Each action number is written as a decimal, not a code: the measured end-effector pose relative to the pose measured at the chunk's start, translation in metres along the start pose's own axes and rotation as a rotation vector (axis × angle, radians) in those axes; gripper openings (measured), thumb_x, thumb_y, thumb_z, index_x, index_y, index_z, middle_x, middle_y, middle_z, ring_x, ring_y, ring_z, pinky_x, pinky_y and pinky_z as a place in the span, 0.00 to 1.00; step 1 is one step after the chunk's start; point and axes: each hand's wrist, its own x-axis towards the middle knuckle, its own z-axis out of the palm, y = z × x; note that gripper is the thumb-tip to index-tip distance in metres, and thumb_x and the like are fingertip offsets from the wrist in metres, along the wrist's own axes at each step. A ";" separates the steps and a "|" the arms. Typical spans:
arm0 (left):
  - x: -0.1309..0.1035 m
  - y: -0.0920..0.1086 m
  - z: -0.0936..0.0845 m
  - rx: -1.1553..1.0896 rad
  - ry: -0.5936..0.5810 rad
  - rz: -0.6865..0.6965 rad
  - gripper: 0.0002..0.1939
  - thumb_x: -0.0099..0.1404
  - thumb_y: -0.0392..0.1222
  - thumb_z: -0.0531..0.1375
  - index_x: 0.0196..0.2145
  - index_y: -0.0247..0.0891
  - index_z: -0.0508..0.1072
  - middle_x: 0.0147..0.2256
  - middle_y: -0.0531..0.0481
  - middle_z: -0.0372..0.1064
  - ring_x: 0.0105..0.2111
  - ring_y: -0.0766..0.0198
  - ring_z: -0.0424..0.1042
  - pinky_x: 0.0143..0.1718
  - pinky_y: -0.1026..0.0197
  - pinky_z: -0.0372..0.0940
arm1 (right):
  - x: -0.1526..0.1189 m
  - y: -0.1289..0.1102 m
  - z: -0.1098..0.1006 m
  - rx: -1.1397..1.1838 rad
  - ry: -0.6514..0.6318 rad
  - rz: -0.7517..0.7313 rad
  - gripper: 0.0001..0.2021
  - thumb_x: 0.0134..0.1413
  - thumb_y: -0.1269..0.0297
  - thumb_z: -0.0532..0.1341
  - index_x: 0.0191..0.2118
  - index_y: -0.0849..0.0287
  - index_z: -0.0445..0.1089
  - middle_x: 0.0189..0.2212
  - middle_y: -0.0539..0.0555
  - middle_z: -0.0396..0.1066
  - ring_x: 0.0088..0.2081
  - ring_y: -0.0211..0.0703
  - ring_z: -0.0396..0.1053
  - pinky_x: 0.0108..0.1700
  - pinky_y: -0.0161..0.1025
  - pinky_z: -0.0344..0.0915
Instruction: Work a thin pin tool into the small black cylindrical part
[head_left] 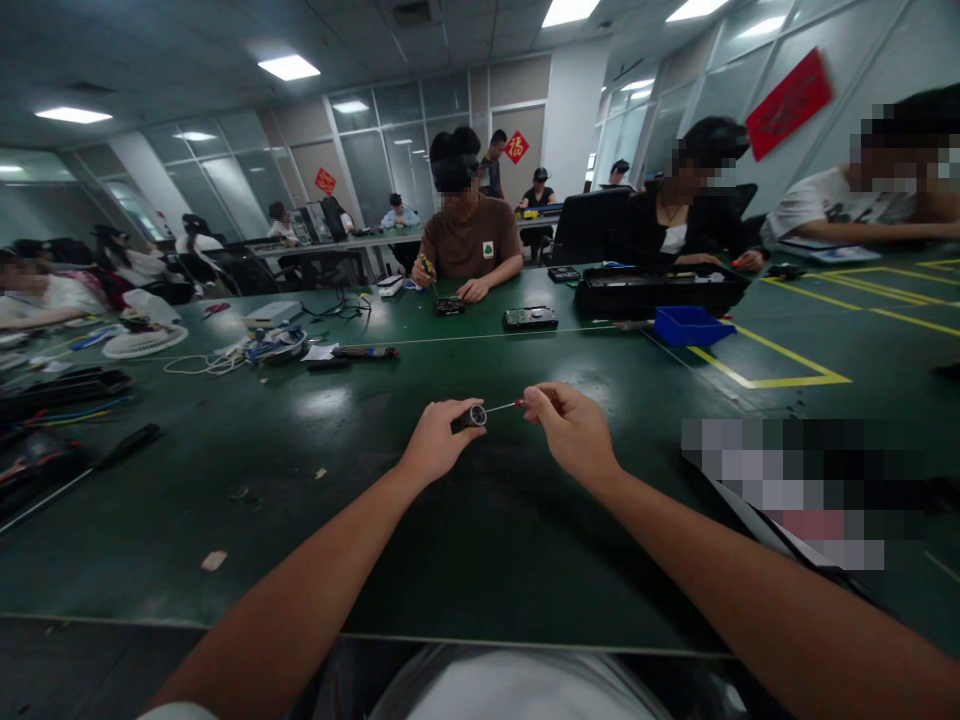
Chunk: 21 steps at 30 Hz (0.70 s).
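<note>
My left hand (437, 437) is closed around a small dark cylindrical handle (470, 417) with a silvery round end. A thin metal shaft (498, 407) with a red mark sticks out of that end toward my right hand (571, 428). The fingertips of my right hand pinch the far end of the shaft. Both hands hover just above the green table (322, 470), near its middle.
Across the table a person in a brown shirt (471, 245) works on a small device. A hard drive (530, 318), a blue bin (688, 326) and a black case (660, 290) lie beyond my hands. Cables and tools (67, 395) crowd the left side. Yellow tape lines (780, 375) mark the right.
</note>
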 end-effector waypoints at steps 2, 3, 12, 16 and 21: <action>0.000 0.000 0.000 0.000 0.006 -0.008 0.20 0.63 0.39 0.65 0.54 0.45 0.74 0.47 0.48 0.76 0.47 0.55 0.71 0.52 0.50 0.61 | 0.000 -0.001 -0.001 -0.019 0.007 0.008 0.18 0.62 0.48 0.57 0.37 0.57 0.75 0.26 0.53 0.76 0.29 0.45 0.74 0.32 0.40 0.65; 0.000 0.000 0.000 0.002 0.007 -0.012 0.20 0.63 0.39 0.65 0.54 0.45 0.74 0.46 0.48 0.76 0.46 0.55 0.71 0.51 0.50 0.62 | 0.000 -0.002 -0.001 -0.024 0.009 0.010 0.18 0.62 0.48 0.57 0.37 0.57 0.75 0.26 0.53 0.76 0.29 0.45 0.74 0.32 0.40 0.65; 0.001 -0.002 0.001 0.005 0.008 -0.002 0.21 0.63 0.39 0.65 0.55 0.45 0.74 0.48 0.48 0.75 0.47 0.54 0.71 0.52 0.50 0.62 | 0.001 0.001 0.002 0.056 -0.018 0.005 0.14 0.62 0.52 0.57 0.38 0.57 0.73 0.26 0.52 0.76 0.30 0.44 0.74 0.35 0.41 0.68; 0.001 -0.004 0.002 -0.009 0.008 0.011 0.21 0.63 0.39 0.65 0.54 0.45 0.74 0.48 0.48 0.75 0.49 0.54 0.71 0.54 0.50 0.62 | 0.003 0.006 0.003 0.174 -0.093 0.003 0.11 0.61 0.54 0.56 0.40 0.55 0.70 0.27 0.51 0.75 0.32 0.44 0.74 0.38 0.43 0.69; 0.001 -0.007 0.002 -0.021 0.008 0.025 0.21 0.63 0.39 0.66 0.54 0.45 0.74 0.49 0.48 0.75 0.49 0.54 0.71 0.55 0.49 0.61 | 0.002 0.006 0.002 0.117 -0.143 0.013 0.15 0.63 0.51 0.54 0.36 0.56 0.71 0.23 0.50 0.72 0.28 0.43 0.72 0.35 0.41 0.67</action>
